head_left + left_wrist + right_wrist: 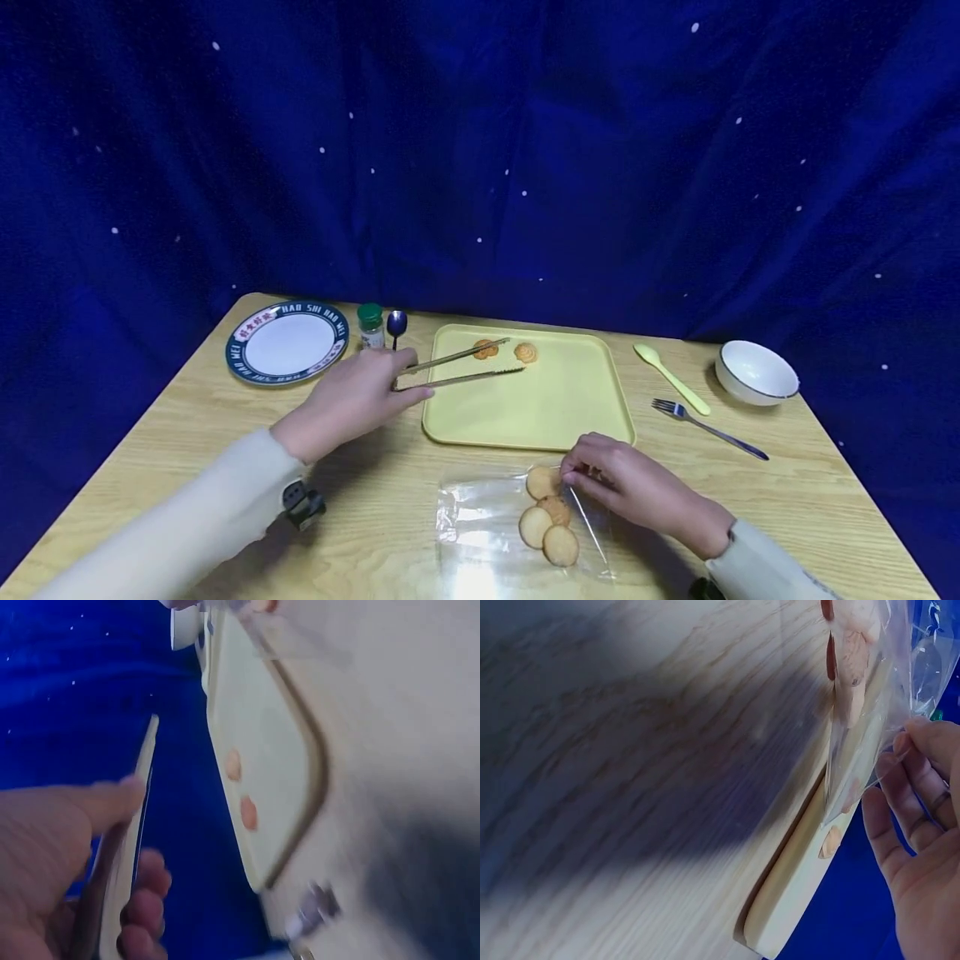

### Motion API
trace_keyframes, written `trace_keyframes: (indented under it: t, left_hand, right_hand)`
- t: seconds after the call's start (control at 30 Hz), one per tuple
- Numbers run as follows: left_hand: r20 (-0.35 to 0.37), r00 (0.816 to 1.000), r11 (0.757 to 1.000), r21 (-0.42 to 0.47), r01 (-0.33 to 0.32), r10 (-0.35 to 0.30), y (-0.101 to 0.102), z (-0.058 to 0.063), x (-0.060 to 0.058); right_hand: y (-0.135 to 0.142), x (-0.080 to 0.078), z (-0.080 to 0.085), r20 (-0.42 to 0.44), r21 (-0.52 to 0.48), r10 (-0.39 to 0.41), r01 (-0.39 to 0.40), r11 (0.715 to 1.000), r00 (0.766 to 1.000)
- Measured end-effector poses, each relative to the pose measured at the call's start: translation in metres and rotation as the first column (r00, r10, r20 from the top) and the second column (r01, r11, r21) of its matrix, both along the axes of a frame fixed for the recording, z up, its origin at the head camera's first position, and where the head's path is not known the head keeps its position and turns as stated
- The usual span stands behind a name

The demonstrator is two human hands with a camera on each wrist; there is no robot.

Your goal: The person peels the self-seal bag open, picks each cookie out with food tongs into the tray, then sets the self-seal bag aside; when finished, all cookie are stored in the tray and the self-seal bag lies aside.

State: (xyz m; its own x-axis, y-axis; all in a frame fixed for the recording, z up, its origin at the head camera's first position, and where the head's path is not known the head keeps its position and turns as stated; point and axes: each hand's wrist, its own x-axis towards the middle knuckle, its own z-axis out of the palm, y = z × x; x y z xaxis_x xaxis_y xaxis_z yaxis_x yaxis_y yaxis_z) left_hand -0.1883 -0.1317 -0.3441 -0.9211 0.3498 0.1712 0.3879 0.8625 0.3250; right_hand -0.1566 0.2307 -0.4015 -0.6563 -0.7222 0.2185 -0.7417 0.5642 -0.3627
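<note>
My left hand (356,398) grips metal tongs (452,357), whose two arms stand apart over the left part of a yellow tray (562,408). Two small cookies lie near the tray's far edge: a browner one (483,351) partly behind the upper arm and a swirled one (527,353) just beyond the tips. In front of the tray is a clear plastic bag (480,512) with several round cookies (561,546) inside. At the bag's upper right, my right hand (630,483) pinches its edge between thumb and fingers, as the right wrist view shows of the film (889,742).
A dark-rimmed plate (291,343) stands at the far left. Beside it are a green-capped jar (371,325) and a dark spoon (396,323). Right of the tray lie a yellow spoon (675,382) and a fork (712,430), with a white bowl (756,373) beyond.
</note>
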Motion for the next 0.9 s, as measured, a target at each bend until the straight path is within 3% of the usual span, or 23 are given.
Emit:
trace_keyframes:
  t: [0.13,0.27,0.33,0.47,0.57,0.67,0.8,0.9]
  left_hand:
    - [0.057,0.994,0.995,0.010,0.095,-0.096,-0.034,0.000,0.020]
    - [0.131,0.969,0.977,0.062,0.205,-0.211,-0.063,0.000,0.039]
    - [0.190,0.940,0.956,0.134,0.262,-0.285,-0.075,0.000,0.047]
    - [0.263,0.860,0.887,0.283,0.364,-0.437,-0.091,-0.004,0.057]
    - [0.254,0.831,0.855,0.310,0.416,-0.496,-0.094,-0.010,0.060]
    - [0.253,0.838,0.866,0.279,0.415,-0.483,-0.089,-0.019,0.061]
    - [0.262,0.884,0.921,0.159,0.355,-0.386,-0.070,-0.031,0.064]
    - [0.212,0.917,0.941,0.051,0.334,-0.337,-0.053,-0.040,0.067]
  right_hand:
    - [0.003,0.001,0.000,-0.009,-0.012,-0.010,0.010,1.000,1.000]
    - [0.005,0.001,0.001,-0.006,-0.018,-0.013,0.013,1.000,1.000]
    - [0.005,0.001,0.001,-0.006,-0.019,-0.010,0.010,1.000,1.000]
    - [0.005,0.001,0.001,-0.012,-0.023,-0.004,0.004,1.000,1.000]
    - [0.005,0.001,0.001,-0.014,-0.025,-0.006,0.006,1.000,1.000]
    - [0.005,0.001,0.002,-0.009,-0.023,-0.010,0.010,1.000,1.000]
    - [0.005,0.001,0.001,0.002,-0.021,-0.011,0.011,1.000,1.000]
    - [0.004,0.002,0.000,0.007,-0.024,-0.010,0.010,1.000,1.000]
